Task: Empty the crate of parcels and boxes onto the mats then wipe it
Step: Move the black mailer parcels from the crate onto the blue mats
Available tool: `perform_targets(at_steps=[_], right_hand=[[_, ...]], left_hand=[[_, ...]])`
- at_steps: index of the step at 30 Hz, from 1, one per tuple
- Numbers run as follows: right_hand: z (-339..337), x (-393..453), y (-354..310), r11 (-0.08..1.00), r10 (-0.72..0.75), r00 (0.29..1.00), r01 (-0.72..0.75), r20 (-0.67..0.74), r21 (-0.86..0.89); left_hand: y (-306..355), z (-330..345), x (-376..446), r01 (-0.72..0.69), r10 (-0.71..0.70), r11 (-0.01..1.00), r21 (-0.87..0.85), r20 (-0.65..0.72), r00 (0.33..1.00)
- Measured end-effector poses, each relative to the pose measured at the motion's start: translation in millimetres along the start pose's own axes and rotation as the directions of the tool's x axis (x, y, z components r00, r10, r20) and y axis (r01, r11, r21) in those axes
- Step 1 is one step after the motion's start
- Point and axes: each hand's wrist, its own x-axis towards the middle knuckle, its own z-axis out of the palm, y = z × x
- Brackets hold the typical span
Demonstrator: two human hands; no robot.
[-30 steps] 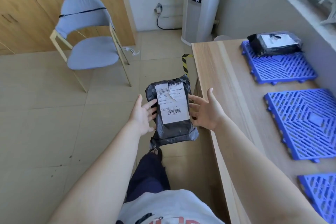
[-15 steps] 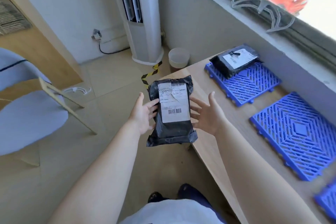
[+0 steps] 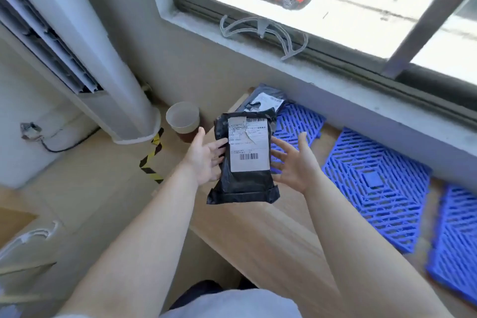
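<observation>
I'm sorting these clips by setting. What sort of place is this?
Probably an office or small parcel-sorting room. A wooden table under a street-facing window carries blue plastic mats, a floor-standing air conditioner fills the corner, and both hands carry a labelled black parcel.

The held parcel (image 3: 245, 160) hides most of the fingers of the left hand (image 3: 206, 160) and the near end of the far parcel (image 3: 265, 102). Its label print is unreadable. The rightmost mat (image 3: 459, 248) runs off frame.
</observation>
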Motion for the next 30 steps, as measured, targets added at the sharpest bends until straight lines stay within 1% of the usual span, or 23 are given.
perform_targets(at_steps=[4, 8, 11, 13, 16, 19, 23, 27, 30], right_hand=[[-12.8, 12.2, -20.0, 0.996, -0.080, 0.990, 0.084, -0.118, 0.029], [-24.4, 24.4, -36.5, 0.977, -0.171, 0.959, 0.196, -0.226, 0.089], [-25.7, 35.7, -53.0, 0.955, -0.241, 0.916, 0.282, -0.320, 0.089], [-25.0, 45.9, -61.9, 0.943, -0.277, 0.872, 0.327, -0.405, 0.058], [-27.9, 67.0, -66.0, 0.925, -0.294, 0.810, 0.375, -0.508, 0.064], [-31.8, 83.8, -65.6, 0.921, -0.263, 0.792, 0.376, -0.551, 0.101], [-41.5, 99.2, -66.8, 0.940, -0.219, 0.785, 0.329, -0.579, 0.091], [-57.6, 108.4, -74.5, 0.944, -0.195, 0.738, 0.320, -0.646, 0.079], [-66.6, 115.0, -77.3, 0.951, -0.171, 0.728, 0.298, -0.664, 0.081]], left_hand=[[36.1, 30.5, 45.3, 0.059, -0.076, 0.985, 0.161, 0.106, 0.991], [70.9, 60.1, 87.6, 0.059, -0.118, 0.962, 0.268, 0.210, 0.971], [97.1, 82.7, 119.7, 0.037, -0.136, 0.939, 0.343, 0.270, 0.953], [110.9, 98.3, 139.4, 0.025, -0.163, 0.915, 0.402, 0.312, 0.936], [123.8, 114.6, 170.3, 0.014, -0.206, 0.878, 0.478, 0.352, 0.913], [130.7, 120.2, 196.6, 0.050, -0.262, 0.860, 0.508, 0.356, 0.897], [129.2, 121.0, 224.9, 0.119, -0.327, 0.852, 0.509, 0.340, 0.882], [121.2, 129.0, 238.3, 0.147, -0.369, 0.852, 0.503, 0.377, 0.849], [114.3, 137.1, 242.2, 0.165, -0.389, 0.834, 0.526, 0.351, 0.852]])
